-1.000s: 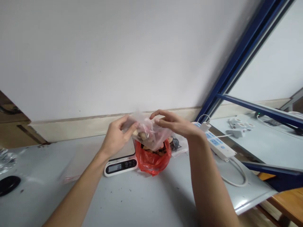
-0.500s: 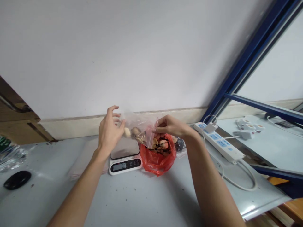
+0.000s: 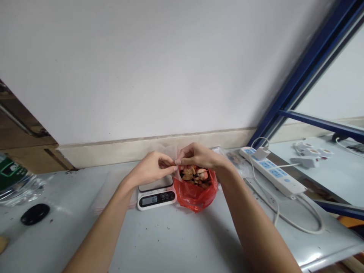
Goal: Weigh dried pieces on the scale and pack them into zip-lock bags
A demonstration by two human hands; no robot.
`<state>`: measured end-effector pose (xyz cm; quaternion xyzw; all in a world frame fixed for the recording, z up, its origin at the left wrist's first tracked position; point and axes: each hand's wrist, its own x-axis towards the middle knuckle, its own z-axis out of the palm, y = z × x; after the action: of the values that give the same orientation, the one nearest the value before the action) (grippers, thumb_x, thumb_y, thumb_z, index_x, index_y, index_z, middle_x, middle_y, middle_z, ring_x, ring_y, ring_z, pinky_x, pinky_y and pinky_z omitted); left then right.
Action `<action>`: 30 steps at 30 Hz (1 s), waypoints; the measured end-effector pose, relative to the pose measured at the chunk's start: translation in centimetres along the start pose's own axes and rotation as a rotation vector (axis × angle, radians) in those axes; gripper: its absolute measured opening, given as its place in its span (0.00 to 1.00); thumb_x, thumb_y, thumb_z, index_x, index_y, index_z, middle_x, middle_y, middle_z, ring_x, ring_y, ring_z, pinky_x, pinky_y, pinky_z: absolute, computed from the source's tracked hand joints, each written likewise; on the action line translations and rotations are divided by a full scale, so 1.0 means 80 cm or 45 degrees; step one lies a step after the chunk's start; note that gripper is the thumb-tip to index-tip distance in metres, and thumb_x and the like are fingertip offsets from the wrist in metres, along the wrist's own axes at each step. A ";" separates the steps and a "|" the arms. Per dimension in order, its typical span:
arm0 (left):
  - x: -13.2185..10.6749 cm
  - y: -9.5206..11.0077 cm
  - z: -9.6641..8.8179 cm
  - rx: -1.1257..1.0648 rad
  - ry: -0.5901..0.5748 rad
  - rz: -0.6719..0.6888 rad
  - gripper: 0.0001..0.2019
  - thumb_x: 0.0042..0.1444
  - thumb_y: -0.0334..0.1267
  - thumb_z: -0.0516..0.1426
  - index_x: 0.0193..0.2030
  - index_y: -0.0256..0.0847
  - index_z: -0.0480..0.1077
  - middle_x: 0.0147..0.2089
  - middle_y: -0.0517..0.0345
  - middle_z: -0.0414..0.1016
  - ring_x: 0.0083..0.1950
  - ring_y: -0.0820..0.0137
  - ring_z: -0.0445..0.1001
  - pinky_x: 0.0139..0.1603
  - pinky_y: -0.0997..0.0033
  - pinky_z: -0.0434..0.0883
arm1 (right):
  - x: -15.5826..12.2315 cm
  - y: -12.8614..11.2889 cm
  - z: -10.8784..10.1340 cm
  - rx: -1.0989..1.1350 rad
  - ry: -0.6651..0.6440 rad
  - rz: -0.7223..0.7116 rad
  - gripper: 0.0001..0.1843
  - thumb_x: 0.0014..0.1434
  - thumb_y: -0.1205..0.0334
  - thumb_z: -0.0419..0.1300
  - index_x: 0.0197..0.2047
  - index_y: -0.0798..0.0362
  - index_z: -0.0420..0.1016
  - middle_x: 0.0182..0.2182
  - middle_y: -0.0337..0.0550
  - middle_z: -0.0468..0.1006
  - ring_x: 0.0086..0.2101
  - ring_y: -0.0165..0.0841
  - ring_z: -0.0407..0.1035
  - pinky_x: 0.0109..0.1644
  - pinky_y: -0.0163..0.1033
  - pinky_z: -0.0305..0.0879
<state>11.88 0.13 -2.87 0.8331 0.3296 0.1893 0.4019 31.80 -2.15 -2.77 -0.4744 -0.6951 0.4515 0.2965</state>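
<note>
My left hand and my right hand meet fingertip to fingertip, both closed in a pinch on the edge of a clear zip bag. The bag's contents are mostly hidden behind my left hand. Below it, a white kitchen scale with a dark display reads 0.0. Right of the scale, under my right hand, sits an open red plastic bag filled with brown and pale dried pieces. A stack of flat clear zip bags lies left of the scale, partly behind my left forearm.
A white power strip with plugs and looping cables lies at the right, beside a blue metal frame. On the left are a black oval object and a large clear bottle. Behind the table rises the wall.
My left hand has moved right to join my right hand at the zip bag's edge, and its fingers have closed. The bag's contents are now hidden. The view has shifted slightly left.
</note>
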 end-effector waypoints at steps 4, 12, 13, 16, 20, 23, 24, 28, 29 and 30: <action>-0.003 -0.002 -0.005 0.038 -0.016 0.015 0.11 0.53 0.42 0.57 0.27 0.40 0.77 0.28 0.57 0.80 0.33 0.66 0.76 0.36 0.70 0.71 | 0.002 -0.001 0.004 -0.039 -0.015 -0.039 0.24 0.44 0.40 0.70 0.23 0.56 0.75 0.19 0.37 0.72 0.23 0.28 0.62 0.26 0.34 0.57; -0.002 0.000 -0.003 0.031 0.035 0.003 0.09 0.46 0.38 0.54 0.21 0.40 0.74 0.23 0.58 0.76 0.29 0.68 0.73 0.33 0.71 0.69 | 0.000 -0.010 0.008 -0.038 -0.001 -0.039 0.15 0.45 0.51 0.66 0.25 0.55 0.76 0.21 0.36 0.72 0.25 0.28 0.62 0.28 0.34 0.57; -0.002 0.001 -0.003 0.028 0.038 -0.006 0.09 0.45 0.38 0.54 0.21 0.41 0.74 0.23 0.59 0.76 0.28 0.68 0.73 0.32 0.72 0.69 | -0.001 -0.011 0.008 -0.062 0.000 -0.022 0.12 0.45 0.54 0.65 0.25 0.55 0.76 0.22 0.36 0.72 0.25 0.28 0.62 0.28 0.34 0.57; -0.004 0.001 -0.009 0.013 0.077 -0.035 0.10 0.44 0.39 0.54 0.21 0.41 0.75 0.22 0.58 0.77 0.27 0.69 0.73 0.30 0.72 0.68 | -0.005 -0.014 0.006 -0.214 0.061 0.092 0.07 0.45 0.61 0.61 0.21 0.54 0.71 0.18 0.33 0.67 0.23 0.27 0.59 0.27 0.35 0.54; -0.007 -0.004 -0.024 0.085 0.414 -0.038 0.11 0.43 0.43 0.56 0.21 0.40 0.75 0.23 0.58 0.76 0.26 0.69 0.72 0.29 0.73 0.66 | -0.010 -0.018 0.002 -0.431 0.463 0.248 0.14 0.47 0.64 0.60 0.16 0.51 0.60 0.16 0.31 0.58 0.22 0.27 0.55 0.26 0.35 0.50; -0.007 -0.003 -0.021 0.151 0.577 -0.033 0.11 0.44 0.43 0.56 0.20 0.40 0.74 0.21 0.59 0.75 0.25 0.70 0.71 0.28 0.73 0.65 | -0.009 -0.023 0.008 -0.512 0.770 0.043 0.06 0.43 0.70 0.60 0.22 0.51 0.67 0.24 0.35 0.67 0.29 0.30 0.63 0.31 0.34 0.59; -0.006 -0.001 -0.016 0.158 0.587 -0.014 0.10 0.44 0.42 0.56 0.20 0.41 0.73 0.21 0.60 0.75 0.25 0.70 0.71 0.28 0.73 0.66 | -0.008 -0.025 0.012 -0.526 0.779 -0.050 0.06 0.42 0.72 0.59 0.24 0.52 0.70 0.28 0.37 0.71 0.32 0.32 0.66 0.35 0.34 0.62; -0.004 0.013 0.007 0.190 0.557 0.162 0.09 0.47 0.38 0.54 0.22 0.40 0.73 0.21 0.61 0.75 0.24 0.71 0.70 0.28 0.73 0.67 | -0.005 -0.028 0.028 -0.594 0.467 -0.015 0.10 0.48 0.71 0.57 0.30 0.52 0.80 0.33 0.43 0.79 0.35 0.34 0.71 0.40 0.36 0.66; -0.004 0.016 0.010 0.197 0.552 0.218 0.09 0.48 0.38 0.54 0.22 0.40 0.72 0.22 0.61 0.75 0.25 0.71 0.70 0.29 0.73 0.67 | -0.006 -0.027 0.029 -0.636 0.413 0.074 0.10 0.49 0.70 0.58 0.32 0.53 0.81 0.32 0.44 0.80 0.33 0.34 0.71 0.38 0.36 0.66; -0.003 0.017 0.011 0.199 0.558 0.264 0.09 0.50 0.38 0.54 0.23 0.40 0.73 0.23 0.60 0.76 0.26 0.71 0.71 0.31 0.73 0.69 | -0.007 -0.026 0.028 -0.681 0.375 0.150 0.12 0.50 0.69 0.59 0.37 0.53 0.82 0.33 0.45 0.81 0.33 0.35 0.71 0.37 0.36 0.66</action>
<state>12.76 -1.18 -2.36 0.8301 0.3352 0.3795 0.2337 29.31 -3.76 -1.82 -0.6355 -0.7100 0.1953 0.2321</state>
